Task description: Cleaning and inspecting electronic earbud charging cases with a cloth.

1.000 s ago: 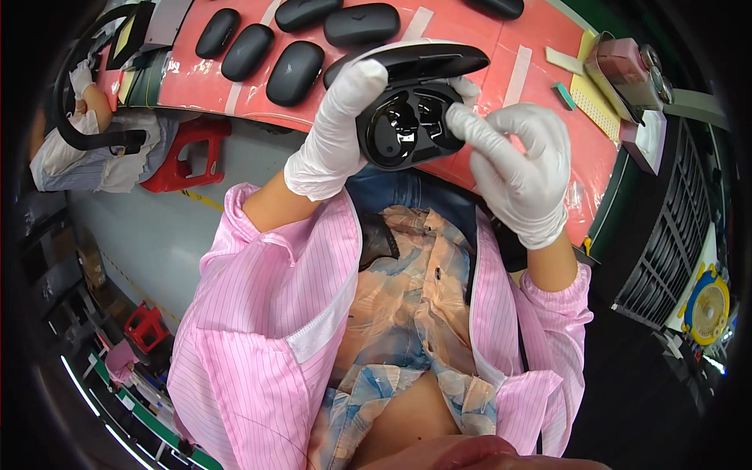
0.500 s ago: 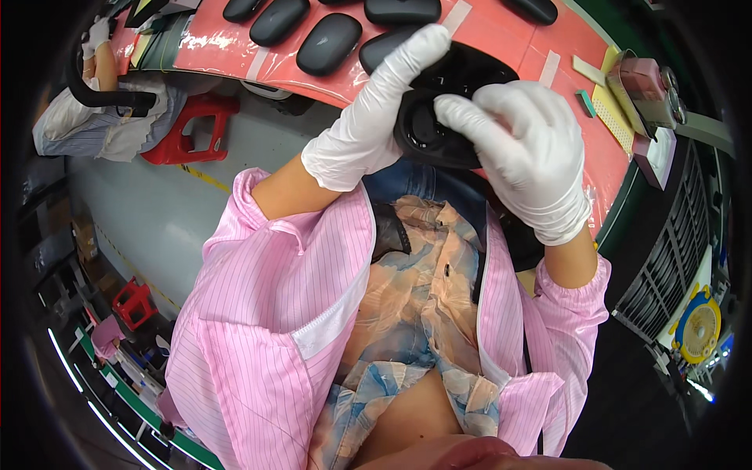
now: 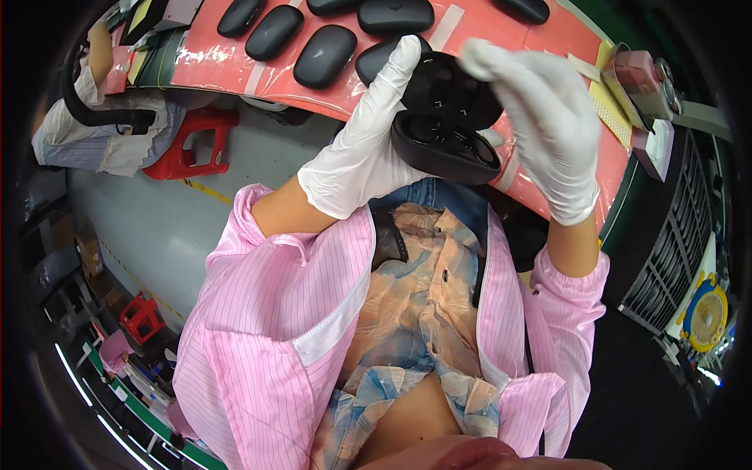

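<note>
An opened black clamshell case (image 3: 446,160), which looks like an earbud case, rests in my white-gloved left hand (image 3: 364,145). Its glossy inside faces me, with rounded dark shapes in the lower half that are hard to make out. The thumb of that hand lies up along the left side of the raised lid (image 3: 439,86), and the fingers go under the base. My right hand (image 3: 548,117), also gloved in white, is at the lid's upper right edge. Its fingers are bent and held together; what lies between their tips is hidden.
Several closed black cases (image 3: 324,56) lie on the red table mat (image 3: 227,59). At the right are a yellow perforated board (image 3: 611,110) and a clear holder with a pink block (image 3: 634,74). A red stool (image 3: 196,145) and another person's arm (image 3: 100,59) are at the left.
My right hand has risen from inside the case to the lid's upper right edge. The case has tilted, showing more of its front, and my left thumb has shifted down and left.
</note>
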Tool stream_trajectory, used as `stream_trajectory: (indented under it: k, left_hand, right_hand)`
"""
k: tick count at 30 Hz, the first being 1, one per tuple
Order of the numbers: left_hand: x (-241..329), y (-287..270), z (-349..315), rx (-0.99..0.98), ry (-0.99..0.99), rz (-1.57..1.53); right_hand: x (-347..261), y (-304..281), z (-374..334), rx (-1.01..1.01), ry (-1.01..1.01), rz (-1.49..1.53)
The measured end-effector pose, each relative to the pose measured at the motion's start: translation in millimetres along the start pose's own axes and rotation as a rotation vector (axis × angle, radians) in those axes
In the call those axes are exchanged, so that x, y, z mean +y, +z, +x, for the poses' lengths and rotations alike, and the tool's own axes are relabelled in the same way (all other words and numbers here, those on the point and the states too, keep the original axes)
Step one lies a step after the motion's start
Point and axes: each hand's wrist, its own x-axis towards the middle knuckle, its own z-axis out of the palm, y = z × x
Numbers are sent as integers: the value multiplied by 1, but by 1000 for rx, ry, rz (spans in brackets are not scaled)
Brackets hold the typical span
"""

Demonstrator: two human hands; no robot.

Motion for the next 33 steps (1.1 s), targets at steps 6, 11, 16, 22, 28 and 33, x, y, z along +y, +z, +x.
stream_trajectory:
  k: [6,11,16,22,28,33]
  left_hand:
    - [0,-9,-2,61,76,96]
    - [4,-19,7,-38,-60,-46]
    - [3,-14,10,12,-72,-63]
    - [-3,-5,11,22,-19,-166]
    - [-16,-26,19,32,-76,-306]
    - [-16,-24,11,19,-138,-267]
  right_hand:
    - [5,-25,-3,-566,-67,-102]
    - [19,-28,-42,-72,494,258]
    - [6,2,-75,240,990,659]
    - [-3,7,-76,392,953,721]
    - [-37,28,-47,172,336,132]
    - [-36,17,-53,158,419,12]
